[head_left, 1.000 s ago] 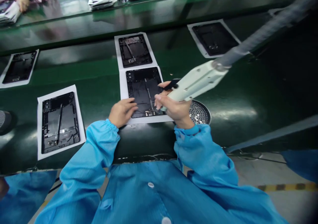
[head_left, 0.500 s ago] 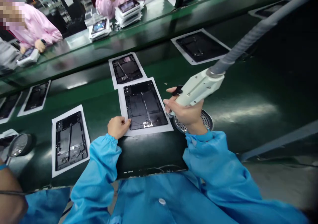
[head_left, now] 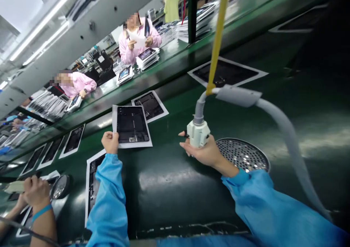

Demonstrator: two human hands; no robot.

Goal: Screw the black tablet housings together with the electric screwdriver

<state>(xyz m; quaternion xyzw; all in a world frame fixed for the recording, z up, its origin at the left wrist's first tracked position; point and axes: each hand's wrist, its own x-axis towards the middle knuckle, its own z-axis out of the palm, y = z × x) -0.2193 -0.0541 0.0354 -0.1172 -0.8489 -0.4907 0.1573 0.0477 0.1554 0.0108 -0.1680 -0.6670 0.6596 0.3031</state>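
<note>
Left hand pinches the near left corner of a white sheet that carries a black tablet frame, holding it over the green belt. Right hand is closed round a white driver, which stands upright just right of the sheet. A grey hose leaves the driver's top, loops over and runs down to the right; a yellow strap rises from the hose's bend. Just right of the driver a round perforated dish of small screws lies on the belt, touching the right wrist.

The belt is dark green and glossy, with light glare on it. More sheets with frames lie along it: one just beyond the held sheet, one far right of it, one near the left sleeve, and several further left. Beyond the belt runs a green worktop with stacks of tablets. Two people in pink coats work there. Left of the held sheet, at the frame's lower corner, another person's hand with a blue wristband grips a tool beside a second dish. Overhead run a grey beam and strip lights.

The frame is a flat black rectangle with a small pale patch at its near edge; no writing is readable.
</note>
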